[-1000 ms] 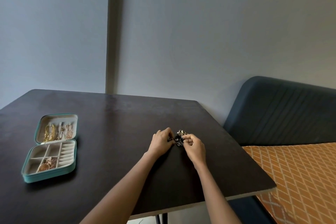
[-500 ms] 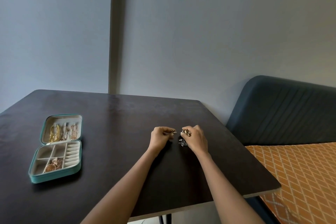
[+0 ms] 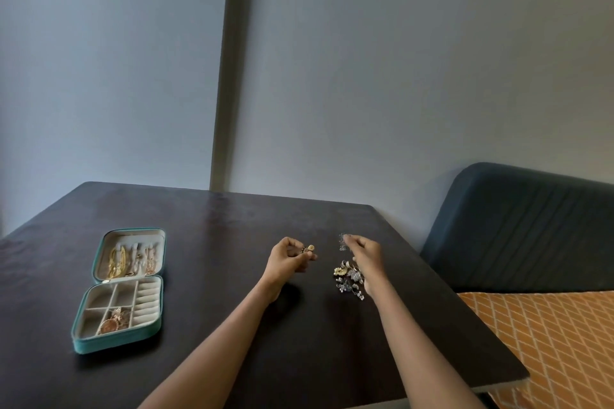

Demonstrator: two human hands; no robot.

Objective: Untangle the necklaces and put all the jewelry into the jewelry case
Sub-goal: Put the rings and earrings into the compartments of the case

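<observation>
A teal jewelry case [image 3: 117, 342] lies open at the left of the dark table [image 3: 232, 325]; gold chains hang in its lid and a gold piece sits in a lower compartment. My left hand [image 3: 285, 259] pinches a small gold pendant [image 3: 309, 248] above the table's middle. My right hand [image 3: 367, 257] pinches a thin silver chain [image 3: 342, 242], raised a little. Under it a tangled pile of gold and silver jewelry [image 3: 349, 279] lies on the table, partly hidden by my right wrist.
A dark blue padded headboard [image 3: 518, 229] and an orange patterned bedspread [image 3: 558, 342] stand right of the table. A grey wall runs behind. The table's right and near edges are close to my arms.
My hands have drawn apart: the left went left with the gold pendant, the right lifted the silver chain. The jewelry pile now lies uncovered on the table.
</observation>
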